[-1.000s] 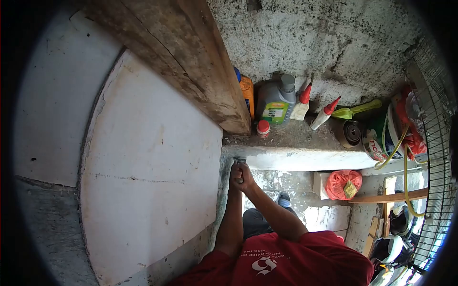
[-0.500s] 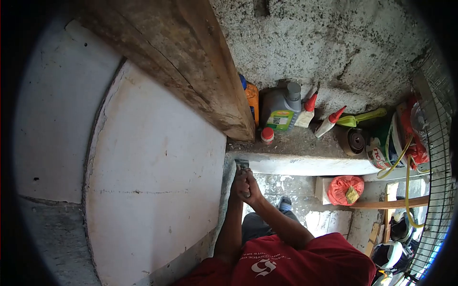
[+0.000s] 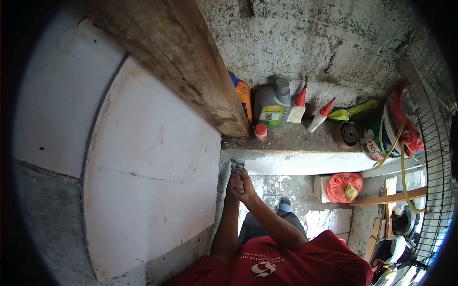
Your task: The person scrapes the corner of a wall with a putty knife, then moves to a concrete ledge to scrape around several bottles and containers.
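1. As I reach up from the frame's bottom, my left hand (image 3: 234, 182) and right hand (image 3: 246, 184) press together around the handle of a scraper (image 3: 237, 163) near the centre.
2. My left forearm (image 3: 226, 226) stands nearly upright; my right forearm (image 3: 274, 219) slants in from lower right.
3. The scraper points up beside the ledge's (image 3: 293, 142) left end.
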Demonstrator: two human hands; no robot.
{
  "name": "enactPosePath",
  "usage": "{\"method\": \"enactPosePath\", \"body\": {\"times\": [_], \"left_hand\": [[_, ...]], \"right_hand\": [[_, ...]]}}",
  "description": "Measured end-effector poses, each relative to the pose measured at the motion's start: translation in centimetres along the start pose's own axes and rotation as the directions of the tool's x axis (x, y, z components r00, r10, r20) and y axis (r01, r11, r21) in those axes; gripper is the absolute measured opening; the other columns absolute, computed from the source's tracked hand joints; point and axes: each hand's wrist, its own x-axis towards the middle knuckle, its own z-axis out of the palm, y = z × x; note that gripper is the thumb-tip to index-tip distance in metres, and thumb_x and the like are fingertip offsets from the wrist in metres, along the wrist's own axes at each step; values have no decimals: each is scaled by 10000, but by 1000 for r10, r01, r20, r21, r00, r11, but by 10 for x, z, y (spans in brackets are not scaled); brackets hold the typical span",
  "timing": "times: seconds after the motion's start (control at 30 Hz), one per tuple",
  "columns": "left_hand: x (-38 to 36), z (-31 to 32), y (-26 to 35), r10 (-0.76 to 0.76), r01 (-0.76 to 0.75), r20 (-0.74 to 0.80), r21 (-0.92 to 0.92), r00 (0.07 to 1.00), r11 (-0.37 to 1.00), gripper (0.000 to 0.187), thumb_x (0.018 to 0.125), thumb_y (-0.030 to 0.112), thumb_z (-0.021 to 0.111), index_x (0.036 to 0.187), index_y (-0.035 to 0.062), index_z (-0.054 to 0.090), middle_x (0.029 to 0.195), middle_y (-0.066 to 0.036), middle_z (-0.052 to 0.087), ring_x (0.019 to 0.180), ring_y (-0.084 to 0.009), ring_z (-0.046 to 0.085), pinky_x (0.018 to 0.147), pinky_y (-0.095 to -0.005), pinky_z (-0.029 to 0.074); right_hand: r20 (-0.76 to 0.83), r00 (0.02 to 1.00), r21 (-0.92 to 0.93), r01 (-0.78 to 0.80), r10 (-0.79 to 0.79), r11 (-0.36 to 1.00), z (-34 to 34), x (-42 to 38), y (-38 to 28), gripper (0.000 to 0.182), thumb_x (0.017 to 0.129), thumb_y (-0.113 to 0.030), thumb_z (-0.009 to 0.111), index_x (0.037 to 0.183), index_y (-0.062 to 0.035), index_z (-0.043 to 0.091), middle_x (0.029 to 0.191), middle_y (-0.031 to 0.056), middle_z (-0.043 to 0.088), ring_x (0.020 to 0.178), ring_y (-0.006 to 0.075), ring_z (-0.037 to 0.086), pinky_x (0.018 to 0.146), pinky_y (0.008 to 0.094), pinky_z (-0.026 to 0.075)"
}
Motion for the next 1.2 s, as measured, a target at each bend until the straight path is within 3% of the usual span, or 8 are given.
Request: {"method": "enactPosePath", "body": {"times": [0.1,0.13,0.33,0.73,0.87,1.1,1.13,1.2], "left_hand": [[0,-3,-3,-4,4,-8,14,1000,1000,153,812,168,428,783,53,525,603,1,447,608,-103,462,674,-223,404],[0,-2,-3,-10,10,-8,21,1000,1000,150,810,169,429,780,55,523,606,0,447,610,-103,462,675,-224,403],[10,7,2,-5,3,16,66,1000,998,131,795,171,439,763,65,510,625,-1,449,623,-104,458,682,-226,398],[14,5,3,-22,19,22,137,1000,990,100,765,175,458,727,85,484,663,-3,454,649,-106,449,694,-231,388],[12,4,4,-24,20,19,154,1000,988,93,755,176,464,715,92,476,676,-3,456,658,-106,447,698,-233,384],[6,7,2,-21,5,51,285,998,959,87,738,178,475,695,104,461,699,-5,459,674,-107,442,706,-235,378],[1,3,4,-15,-4,49,364,999,932,87,735,179,477,692,106,459,702,-5,459,676,-107,441,707,-236,378],[4,1,3,-5,-29,76,434,997,900,87,730,179,480,686,109,454,708,-5,460,680,-107,440,709,-237,376]], "right_hand": [[80,997,-21,-7,9,1000,10,-11,4,160,818,-198,410,735,-63,428,563,-13,378,403,97,343,312,207,290],[-7,1000,-68,-8,8,998,18,-14,3,222,805,-184,440,601,-106,394,508,-13,367,363,88,347,298,199,300],[-163,981,-95,91,-106,991,15,5,-1,166,788,-117,413,623,-106,393,495,-15,377,357,94,351,302,200,317],[-73,994,-152,67,-79,986,-14,11,-29,163,793,-134,406,632,-120,422,481,-31,384,365,88,367,293,212,315],[56,998,80,-31,27,996,-5,-6,-11,175,813,-136,413,645,-91,423,532,-6,400,379,92,356,317,211,331],[55,998,55,-41,38,998,13,-18,-4,168,799,-125,418,636,-86,409,492,-9,367,382,94,354,330,212,325],[-101,986,-293,100,-135,951,6,-10,-11,142,778,-121,442,638,-113,419,500,-24,408,387,84,395,357,210,366],[-49,996,28,74,-72,997,-23,14,-26,154,785,-120,426,635,-97,407,497,-19,388,383,88,375,357,214,357]]}}
